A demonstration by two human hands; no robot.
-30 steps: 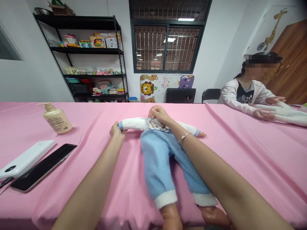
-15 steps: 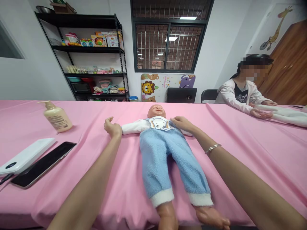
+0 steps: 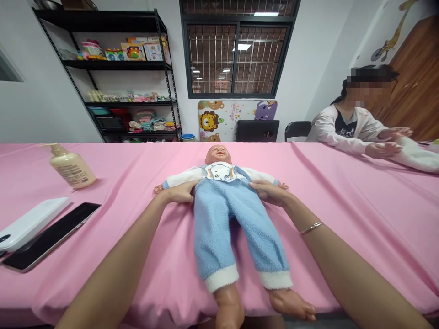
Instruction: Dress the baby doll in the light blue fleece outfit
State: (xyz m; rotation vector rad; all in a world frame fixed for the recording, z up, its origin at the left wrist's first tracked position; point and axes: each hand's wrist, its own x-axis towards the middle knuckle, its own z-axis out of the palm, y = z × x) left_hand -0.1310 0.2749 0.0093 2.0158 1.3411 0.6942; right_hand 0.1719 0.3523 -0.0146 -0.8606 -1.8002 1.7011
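A baby doll (image 3: 219,214) lies on its back, head away from me and feet at the near edge. It wears fuzzy blue overalls with an elephant bib and a white long-sleeved top. Both its arms stretch out sideways, and its little hands show past the cuffs. My left hand (image 3: 182,192) is closed against the left side of its waist, with the fingertips partly hidden by the overalls. At the opposite side, my right hand (image 3: 269,192) grips the waist, its thumb near the bib's edge and its lower fingers hidden.
On a pink cloth-covered table (image 3: 137,160), a pump bottle (image 3: 73,168), a white power bank (image 3: 32,224) and a black phone (image 3: 51,235) lie to the left. At the far right a seated person (image 3: 343,123) handles a pale cloth item (image 3: 416,155). Shelves (image 3: 113,64) stand behind.
My left hand has moved from the doll's sleeve end inward to its waist. My right hand has slid down from the shoulder to the waist. The other person has raised their hands with the cloth item.
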